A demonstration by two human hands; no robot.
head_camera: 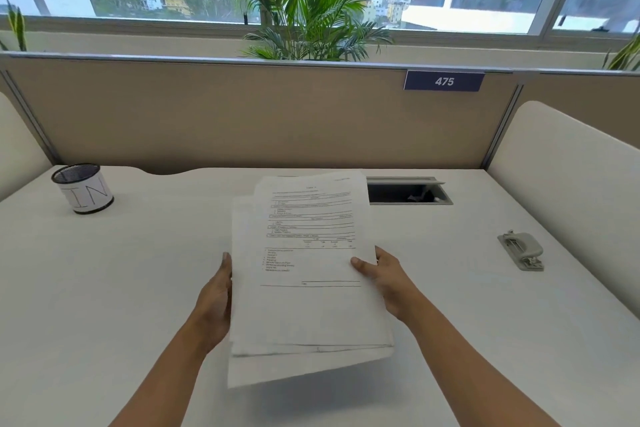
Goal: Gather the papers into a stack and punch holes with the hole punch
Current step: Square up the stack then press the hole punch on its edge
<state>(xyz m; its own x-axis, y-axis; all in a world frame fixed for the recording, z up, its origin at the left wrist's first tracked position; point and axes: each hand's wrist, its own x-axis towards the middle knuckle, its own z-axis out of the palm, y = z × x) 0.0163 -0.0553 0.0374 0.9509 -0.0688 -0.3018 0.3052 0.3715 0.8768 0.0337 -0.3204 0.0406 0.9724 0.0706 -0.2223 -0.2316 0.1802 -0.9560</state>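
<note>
Left hand (216, 298) grips the left edge of the papers (304, 308); right hand (384, 284) pinches the right edge, thumb on top. The uneven stack is held above the desk (104, 288), its print too blurred to read. Punch (521, 250) lies on the desk well to the right, untouched. Mesh cup (85, 189), far left, is marked "IN". Partition sign (444, 81) reads "475".

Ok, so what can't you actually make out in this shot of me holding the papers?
All in the head view:
- Print on the papers: too small and blurred to read.
- Sheet count: overlapping edges hide it.
- Left hand and right hand: whatever lies under the papers is hidden by the sheets.
- Inside the pen cup: dark, screened by its wall.
- Desk hatch: interior in shadow.
</note>
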